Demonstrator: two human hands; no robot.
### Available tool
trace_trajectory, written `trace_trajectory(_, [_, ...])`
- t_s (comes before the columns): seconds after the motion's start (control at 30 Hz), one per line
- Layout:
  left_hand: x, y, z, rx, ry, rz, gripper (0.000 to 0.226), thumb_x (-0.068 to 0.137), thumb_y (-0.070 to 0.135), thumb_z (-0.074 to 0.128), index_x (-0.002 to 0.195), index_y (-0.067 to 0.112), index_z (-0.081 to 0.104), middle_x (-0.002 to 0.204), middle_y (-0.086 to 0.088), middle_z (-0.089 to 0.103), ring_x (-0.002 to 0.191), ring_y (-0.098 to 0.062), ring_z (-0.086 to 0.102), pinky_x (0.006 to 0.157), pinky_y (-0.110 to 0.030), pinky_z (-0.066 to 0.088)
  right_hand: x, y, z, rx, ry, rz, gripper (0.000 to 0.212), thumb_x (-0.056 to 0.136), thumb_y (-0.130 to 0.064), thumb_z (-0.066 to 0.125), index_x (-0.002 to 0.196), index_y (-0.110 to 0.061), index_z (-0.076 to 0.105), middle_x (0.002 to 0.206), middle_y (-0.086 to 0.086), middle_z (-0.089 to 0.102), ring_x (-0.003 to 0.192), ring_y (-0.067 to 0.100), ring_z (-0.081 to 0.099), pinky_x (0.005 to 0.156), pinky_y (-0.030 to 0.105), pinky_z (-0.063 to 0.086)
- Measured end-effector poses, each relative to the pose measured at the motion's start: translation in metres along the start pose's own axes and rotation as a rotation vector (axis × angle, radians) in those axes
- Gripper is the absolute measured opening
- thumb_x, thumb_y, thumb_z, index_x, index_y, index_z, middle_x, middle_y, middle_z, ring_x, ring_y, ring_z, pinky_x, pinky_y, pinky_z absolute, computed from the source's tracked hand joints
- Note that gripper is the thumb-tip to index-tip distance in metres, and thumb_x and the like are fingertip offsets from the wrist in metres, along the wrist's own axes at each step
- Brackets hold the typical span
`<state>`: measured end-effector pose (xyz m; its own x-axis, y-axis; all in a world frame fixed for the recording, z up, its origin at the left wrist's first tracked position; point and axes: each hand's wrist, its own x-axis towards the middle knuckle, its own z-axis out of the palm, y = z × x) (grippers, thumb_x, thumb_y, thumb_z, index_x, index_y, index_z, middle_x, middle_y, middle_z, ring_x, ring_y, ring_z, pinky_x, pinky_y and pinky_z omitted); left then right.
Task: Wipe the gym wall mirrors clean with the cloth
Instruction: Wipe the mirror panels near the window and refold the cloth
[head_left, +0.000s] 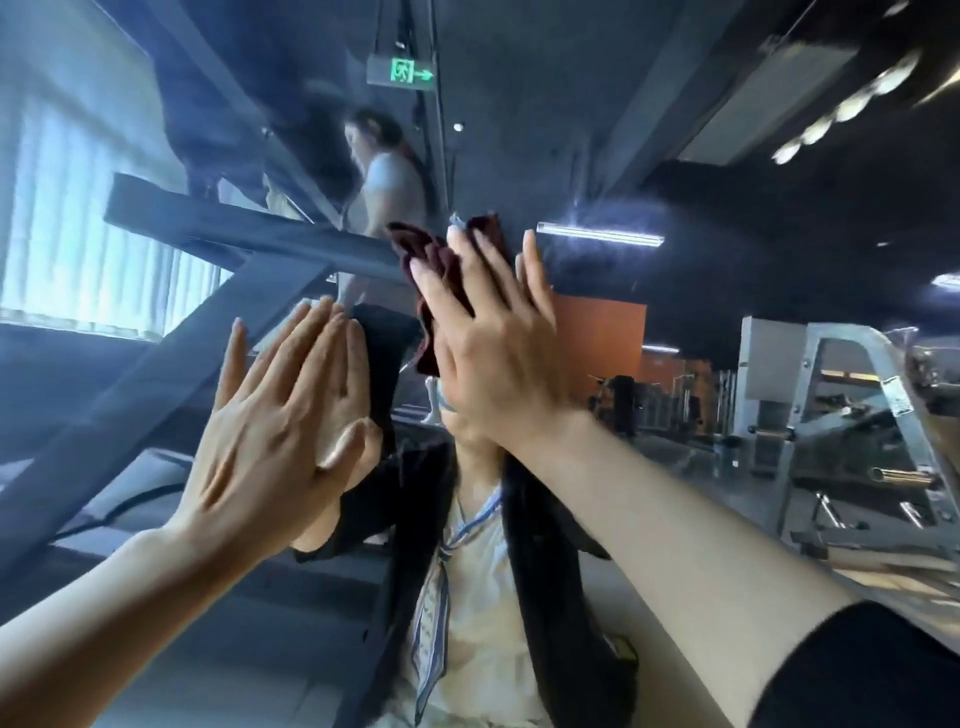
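Right hand, fingers straight and spread, presses a crumpled maroon cloth against the glossy mirror; beside the cloth, left hand lies flat, fingers together.

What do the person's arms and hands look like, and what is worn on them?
Both hands, left hand and right hand, are bare, with no gloves, rings or watch visible. The forearms are uncovered. A dark sleeve covers the right upper arm at the picture's lower corner.
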<state>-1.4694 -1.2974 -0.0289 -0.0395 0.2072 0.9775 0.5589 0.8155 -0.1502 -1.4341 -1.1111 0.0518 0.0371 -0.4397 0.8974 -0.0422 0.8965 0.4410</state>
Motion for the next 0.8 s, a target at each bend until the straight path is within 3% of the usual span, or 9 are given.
trace_trajectory(0.1, [0.012,-0.011,-0.003,0.01,0.02,-0.001,0.078,0.087,0.041,0.047,0.153,0.001,0.033,0.158,-0.016,0.035,0.148,-0.027,0.029,0.12,-0.06,0.016,-0.006,-0.017,0.004,0.012,0.018,0.046,0.045,0.098,-0.014,0.046,0.141,-0.009,0.057,0.148,0.027,0.047,0.139,0.043,0.043,0.124,0.052,0.017])
trace_trajectory(0.2, [0.015,-0.023,-0.004,0.005,0.046,0.03,0.073,0.089,0.037,0.044,0.152,0.0,0.034,0.157,-0.016,0.035,0.148,-0.026,0.029,0.121,-0.057,0.016,-0.049,-0.04,0.001,0.075,-0.107,-0.217,0.047,0.099,-0.012,0.05,0.145,-0.012,0.052,0.152,0.025,0.043,0.142,0.042,0.039,0.12,0.052,0.026])
trace_trajectory(0.3, [0.017,-0.04,-0.007,0.024,0.041,0.07,0.069,0.092,0.034,0.043,0.151,-0.001,0.036,0.157,-0.016,0.035,0.147,-0.028,0.031,0.121,-0.056,0.018,-0.046,-0.031,-0.003,0.056,-0.179,-0.404,0.048,0.094,-0.013,0.049,0.14,-0.015,0.059,0.15,0.02,0.048,0.14,0.038,0.044,0.12,0.052,0.028])
trace_trajectory(0.37, [0.026,-0.051,-0.01,0.043,0.036,0.112,0.066,0.094,0.034,0.042,0.149,-0.002,0.038,0.157,-0.015,0.036,0.147,-0.028,0.033,0.12,-0.058,0.02,-0.008,-0.014,0.002,0.022,-0.146,-0.34,0.047,0.091,-0.015,0.049,0.136,-0.015,0.063,0.147,0.02,0.051,0.138,0.037,0.047,0.12,0.055,0.027])
trace_trajectory(0.47, [0.049,-0.062,-0.015,0.078,0.051,0.166,0.066,0.094,0.034,0.042,0.148,-0.003,0.04,0.155,-0.017,0.038,0.146,-0.029,0.033,0.118,-0.059,0.022,0.063,0.012,0.013,-0.064,-0.026,-0.094,0.047,0.093,-0.015,0.048,0.138,-0.012,0.061,0.144,0.025,0.052,0.135,0.04,0.049,0.119,0.056,0.027])
trace_trajectory(0.57, [0.073,-0.075,-0.017,0.133,0.062,0.134,0.067,0.092,0.032,0.042,0.148,-0.004,0.039,0.154,-0.019,0.038,0.146,-0.03,0.032,0.119,-0.058,0.024,0.104,-0.004,0.028,-0.101,0.06,0.086,0.049,0.095,-0.02,0.045,0.14,-0.008,0.057,0.143,0.03,0.049,0.134,0.045,0.046,0.12,0.053,0.027])
trace_trajectory(0.63, [0.087,-0.084,-0.019,0.146,0.087,0.066,0.067,0.091,0.028,0.043,0.147,-0.006,0.038,0.152,-0.023,0.041,0.144,-0.033,0.035,0.119,-0.056,0.024,0.111,-0.035,0.041,-0.075,0.059,0.033,0.047,0.096,-0.022,0.049,0.14,-0.007,0.057,0.144,0.032,0.047,0.134,0.048,0.046,0.119,0.053,0.029])
trace_trajectory(0.7, [0.1,-0.091,-0.021,0.119,0.129,-0.006,0.068,0.086,0.023,0.047,0.146,-0.009,0.038,0.149,-0.026,0.044,0.141,-0.036,0.04,0.118,-0.055,0.024,0.113,-0.061,0.053,-0.009,0.008,-0.149,0.045,0.094,-0.018,0.053,0.138,-0.008,0.06,0.145,0.03,0.048,0.134,0.048,0.046,0.118,0.053,0.033])
trace_trajectory(0.8, [0.117,-0.097,-0.027,0.13,0.136,-0.023,0.067,0.087,0.026,0.045,0.144,-0.009,0.038,0.144,-0.027,0.048,0.136,-0.038,0.047,0.115,-0.058,0.031,0.136,-0.041,0.048,-0.036,-0.043,-0.259,0.05,0.092,-0.022,0.04,0.136,-0.012,0.061,0.143,0.024,0.053,0.132,0.042,0.051,0.118,0.051,0.033])
